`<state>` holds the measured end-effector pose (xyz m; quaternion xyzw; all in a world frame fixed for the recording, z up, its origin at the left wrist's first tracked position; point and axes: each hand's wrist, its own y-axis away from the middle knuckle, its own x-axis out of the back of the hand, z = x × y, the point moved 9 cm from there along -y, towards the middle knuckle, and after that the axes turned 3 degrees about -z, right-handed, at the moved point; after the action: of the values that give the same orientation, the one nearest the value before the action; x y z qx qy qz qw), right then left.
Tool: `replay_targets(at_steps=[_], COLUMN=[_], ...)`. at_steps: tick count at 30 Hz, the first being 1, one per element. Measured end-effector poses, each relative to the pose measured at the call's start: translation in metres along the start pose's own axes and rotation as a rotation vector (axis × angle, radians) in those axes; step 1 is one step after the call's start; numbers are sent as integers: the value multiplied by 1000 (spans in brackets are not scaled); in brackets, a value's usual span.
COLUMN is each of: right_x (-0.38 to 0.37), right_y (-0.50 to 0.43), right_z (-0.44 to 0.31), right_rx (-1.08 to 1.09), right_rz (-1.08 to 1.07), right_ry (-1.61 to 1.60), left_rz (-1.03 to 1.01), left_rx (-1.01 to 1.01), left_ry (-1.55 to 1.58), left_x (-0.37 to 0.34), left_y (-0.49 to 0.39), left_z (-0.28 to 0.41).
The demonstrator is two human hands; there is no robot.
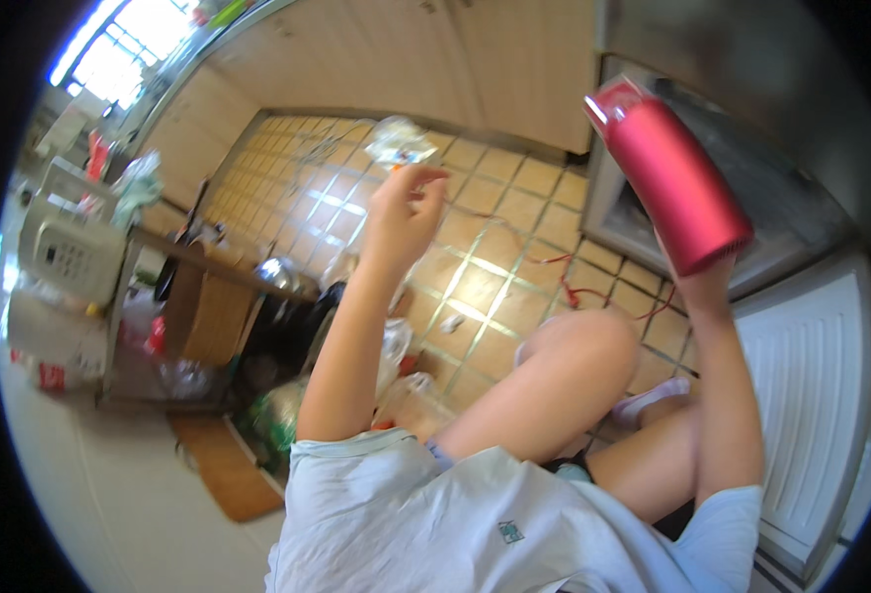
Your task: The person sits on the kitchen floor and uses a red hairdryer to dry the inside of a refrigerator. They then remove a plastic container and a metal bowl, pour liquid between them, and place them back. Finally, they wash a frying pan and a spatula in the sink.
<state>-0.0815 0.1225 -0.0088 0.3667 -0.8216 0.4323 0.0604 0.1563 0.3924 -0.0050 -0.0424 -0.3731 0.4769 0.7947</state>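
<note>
My right hand (708,285) grips a red hair dryer (680,181), which hides most of the fingers. The dryer is raised at the upper right, before the open compartment (746,170) of what looks like a refrigerator. My left hand (408,215) is held out over the floor, fingers curled. Just beyond its fingertips shows a crumpled clear plastic bag (400,141); whether the fingers touch it, I cannot tell.
A ribbed white door (806,400) stands open at the right. A red cord (570,293) crosses the tiled floor (480,285). Left are a cluttered shelf (205,259), plastic bags (405,400) and a wooden board (231,474). Wooden cabinets (405,59) line the far side.
</note>
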Motion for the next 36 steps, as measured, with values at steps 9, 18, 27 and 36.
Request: replay_targets(at_steps=[9, 18, 27, 36], right_x=[-205, -365, -362, -342], right_y=[-82, 91, 159, 187], right_z=[-188, -207, -256, -197], right_rx=[-113, -422, 18, -163], right_rz=[-344, -530, -884, -1066], right_ry=[-844, -829, -464, -399], left_rz=[201, 43, 557, 523], left_rx=[279, 210, 499, 876], left_ry=[-300, -536, 153, 20], left_x=[209, 119, 131, 172], left_y=[173, 223, 318, 360], left_z=[-15, -21, -148, -295])
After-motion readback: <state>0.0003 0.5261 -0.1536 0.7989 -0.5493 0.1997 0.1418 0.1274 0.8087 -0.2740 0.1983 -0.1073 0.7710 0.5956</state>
